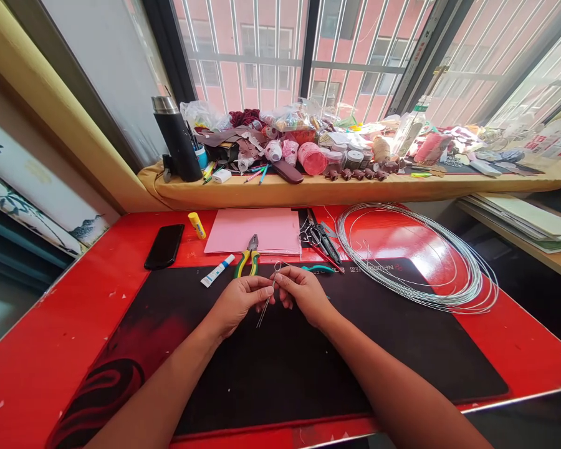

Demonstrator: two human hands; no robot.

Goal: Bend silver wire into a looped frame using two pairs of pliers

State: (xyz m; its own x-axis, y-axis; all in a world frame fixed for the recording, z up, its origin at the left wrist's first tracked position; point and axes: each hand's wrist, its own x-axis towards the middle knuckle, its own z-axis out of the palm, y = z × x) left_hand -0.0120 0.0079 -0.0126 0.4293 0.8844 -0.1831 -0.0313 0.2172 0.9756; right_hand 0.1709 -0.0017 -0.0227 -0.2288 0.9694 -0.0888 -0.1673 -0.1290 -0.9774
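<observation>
A thin metal wire (262, 317), bent into a small loop at its upper end, is pinched between my two hands over the black desk mat (280, 374). My left hand (243, 298) grips it from the left, thumb and fingers closed below the loop. From the right, my right hand (306, 293) pinches the wire close to the loop. Two wire ends hang down toward me beneath the fingers. Just beyond my left hand lie pliers (248, 257) with green and yellow handles. A white and blue tube (217, 270) is beside them.
A large coil of wire (467, 274) lies at right. Pink paper sheets (255, 231), black-handled tools (325, 237), a glue stick (197, 225) and a phone (164, 246) are at the back of the red table (23, 349). Clutter and a black thermos (177, 143) crowd the windowsill.
</observation>
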